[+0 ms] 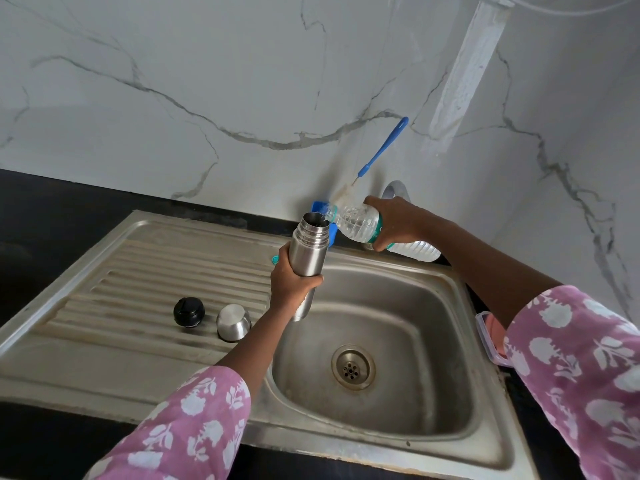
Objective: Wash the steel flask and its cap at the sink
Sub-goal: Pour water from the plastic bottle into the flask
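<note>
My left hand (290, 284) grips the open steel flask (308, 251) upright above the left edge of the sink basin (398, 327). My right hand (394, 223) holds a clear plastic water bottle (356, 221) tilted sideways, its mouth right at the flask's opening, with water running in. On the ribbed drainboard (156, 285) lie the black inner stopper (188, 311) and the steel cup-shaped cap (233, 322), side by side and apart from both hands.
A blue-handled bottle brush (382, 147) leans against the marble wall behind the sink. Something blue (320, 206) stands behind the flask. The tap (394, 190) is partly hidden by my right hand. A clear container with a pink inside (490, 336) sits on the dark counter at the right.
</note>
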